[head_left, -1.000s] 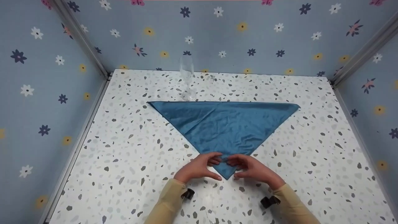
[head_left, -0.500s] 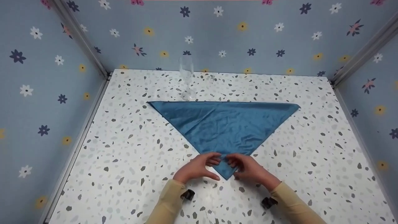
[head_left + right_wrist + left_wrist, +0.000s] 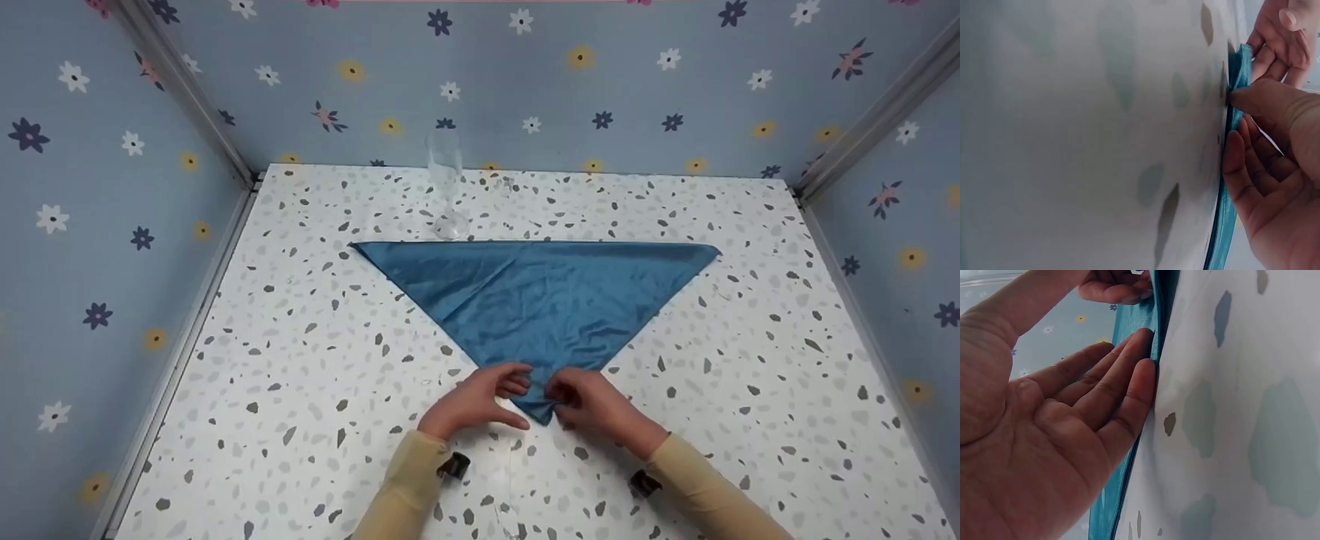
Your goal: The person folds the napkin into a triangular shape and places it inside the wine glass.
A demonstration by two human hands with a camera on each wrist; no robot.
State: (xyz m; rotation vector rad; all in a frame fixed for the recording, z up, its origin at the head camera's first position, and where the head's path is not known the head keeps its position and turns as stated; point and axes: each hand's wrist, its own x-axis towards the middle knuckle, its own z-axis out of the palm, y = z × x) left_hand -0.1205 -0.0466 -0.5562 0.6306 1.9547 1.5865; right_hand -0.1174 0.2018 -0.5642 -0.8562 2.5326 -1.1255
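Observation:
A shiny blue cloth napkin (image 3: pixel 540 307) lies folded in a triangle, its long edge away from me and one point toward me. Near that point my right hand (image 3: pixel 600 411) pinches the right edge between thumb and fingers, and the fabric puckers there. In the right wrist view the thumb (image 3: pixel 1264 101) presses at the blue edge. My left hand (image 3: pixel 476 399) rests by the left edge with fingers spread from the thumb; in the left wrist view its fingertips (image 3: pixel 1143 371) touch the hem from the side.
A clear champagne flute (image 3: pixel 446 176) stands upright just behind the napkin's long edge, left of its middle. The white speckled tabletop (image 3: pixel 750 420) is bordered by flowered blue panels (image 3: pixel 525 90) at the back and both sides.
The right thumb and fingers have drawn together on the napkin's edge near the tip, and the cloth there has puckered. The left hand has barely moved. The head view has shifted slightly.

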